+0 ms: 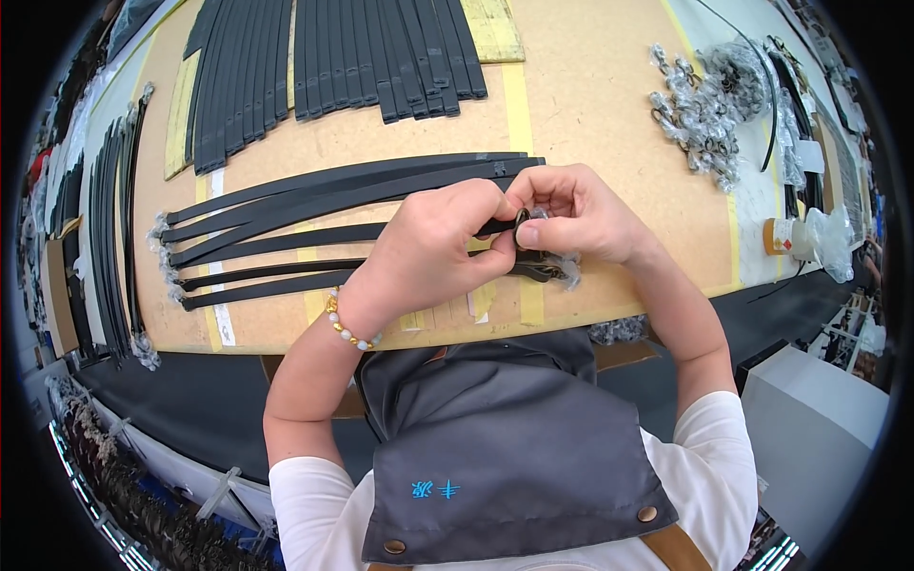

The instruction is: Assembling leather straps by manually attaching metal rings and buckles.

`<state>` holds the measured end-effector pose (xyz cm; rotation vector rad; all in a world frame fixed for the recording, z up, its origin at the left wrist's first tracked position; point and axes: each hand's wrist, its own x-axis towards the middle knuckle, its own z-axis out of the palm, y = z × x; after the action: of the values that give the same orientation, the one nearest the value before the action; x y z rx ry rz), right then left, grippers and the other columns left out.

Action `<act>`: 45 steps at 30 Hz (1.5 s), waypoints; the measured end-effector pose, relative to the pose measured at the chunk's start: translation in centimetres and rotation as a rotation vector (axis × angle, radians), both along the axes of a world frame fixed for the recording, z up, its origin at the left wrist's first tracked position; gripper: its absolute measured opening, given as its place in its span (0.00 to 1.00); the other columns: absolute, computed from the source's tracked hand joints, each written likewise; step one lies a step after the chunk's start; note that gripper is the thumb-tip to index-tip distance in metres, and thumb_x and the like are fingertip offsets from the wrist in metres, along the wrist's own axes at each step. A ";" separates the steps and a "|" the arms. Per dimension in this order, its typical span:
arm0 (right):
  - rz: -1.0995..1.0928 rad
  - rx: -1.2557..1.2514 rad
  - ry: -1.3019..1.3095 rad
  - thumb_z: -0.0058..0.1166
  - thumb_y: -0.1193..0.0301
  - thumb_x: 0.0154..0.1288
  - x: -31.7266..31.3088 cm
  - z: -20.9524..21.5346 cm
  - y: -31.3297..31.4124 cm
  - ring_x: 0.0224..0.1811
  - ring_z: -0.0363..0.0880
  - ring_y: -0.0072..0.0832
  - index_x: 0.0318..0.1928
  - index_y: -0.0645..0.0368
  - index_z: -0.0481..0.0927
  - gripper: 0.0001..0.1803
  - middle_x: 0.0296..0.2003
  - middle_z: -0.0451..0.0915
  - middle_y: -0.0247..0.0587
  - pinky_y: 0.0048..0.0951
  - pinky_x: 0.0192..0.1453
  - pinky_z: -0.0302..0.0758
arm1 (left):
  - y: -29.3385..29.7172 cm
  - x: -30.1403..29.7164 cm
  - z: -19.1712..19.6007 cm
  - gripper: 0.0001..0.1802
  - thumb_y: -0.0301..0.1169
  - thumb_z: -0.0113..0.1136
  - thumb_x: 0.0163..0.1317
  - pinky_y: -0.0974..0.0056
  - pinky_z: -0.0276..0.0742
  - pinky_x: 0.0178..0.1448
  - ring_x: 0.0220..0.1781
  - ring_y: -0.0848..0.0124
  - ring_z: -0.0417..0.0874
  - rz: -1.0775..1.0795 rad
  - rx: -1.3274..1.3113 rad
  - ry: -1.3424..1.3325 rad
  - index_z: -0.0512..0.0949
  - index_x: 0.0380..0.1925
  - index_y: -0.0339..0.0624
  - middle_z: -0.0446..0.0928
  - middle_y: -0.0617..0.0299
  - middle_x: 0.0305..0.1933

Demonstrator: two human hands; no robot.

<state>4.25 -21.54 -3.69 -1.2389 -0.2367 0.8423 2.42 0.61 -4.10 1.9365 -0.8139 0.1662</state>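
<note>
Both hands meet above the near edge of the tan worktable (609,114). My left hand (428,238), with a beaded bracelet at the wrist, pinches a black strap (305,236) close to its end. Thumb and fingers of my right hand (579,221) close on a small dark metal ring or buckle (522,226) at that same end. Just how the strap passes through the metal is hidden by the fingers. Several more black straps (286,195) lie beside and under my hands, their left ends wrapped in clear plastic (169,271).
Rows of flat black straps (381,57) cover the far side beside a yellowish board (493,29). Plastic-wrapped metal hardware (700,109) is heaped at far right, above a bottle with an orange label (783,236). Thin black straps (112,219) hang over the left edge.
</note>
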 end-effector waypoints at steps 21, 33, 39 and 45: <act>-0.018 -0.316 -0.032 0.64 0.62 0.70 -0.2 1.2 0.0 0.29 0.77 0.10 0.39 0.58 0.81 0.12 0.30 0.82 0.27 0.15 0.34 0.75 | 0.1 0.3 0.7 0.12 0.21 0.68 0.51 0.65 0.80 0.35 0.32 0.66 0.84 0.016 0.073 0.275 0.76 0.35 0.35 0.80 0.55 0.30; -0.003 -0.270 -0.046 0.65 0.63 0.70 0.1 1.0 -0.3 0.29 0.77 0.11 0.39 0.58 0.81 0.11 0.30 0.82 0.27 0.15 0.34 0.74 | -0.1 0.4 1.1 0.12 0.23 0.68 0.51 0.60 0.81 0.37 0.33 0.56 0.87 0.023 0.087 0.297 0.77 0.34 0.35 0.82 0.51 0.31; -0.011 -0.260 -0.052 0.63 0.66 0.71 -0.2 0.2 0.1 0.30 0.77 0.10 0.39 0.59 0.80 0.10 0.30 0.81 0.27 0.14 0.34 0.74 | 0.1 0.2 0.4 0.12 0.23 0.69 0.52 0.59 0.81 0.37 0.32 0.56 0.86 0.024 0.087 0.267 0.76 0.35 0.35 0.82 0.51 0.31; -0.082 -0.232 -0.106 0.62 0.70 0.70 -0.6 -0.6 0.8 0.29 0.73 0.11 0.38 0.62 0.80 0.08 0.30 0.79 0.26 0.18 0.31 0.70 | 0.2 0.4 0.4 0.12 0.22 0.69 0.52 0.64 0.81 0.37 0.32 0.64 0.85 0.022 0.089 0.261 0.77 0.35 0.34 0.81 0.54 0.30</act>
<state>3.68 -20.76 -4.29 -1.5028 -0.1753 0.7485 2.79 0.81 -3.70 1.9996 -0.6360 -0.1108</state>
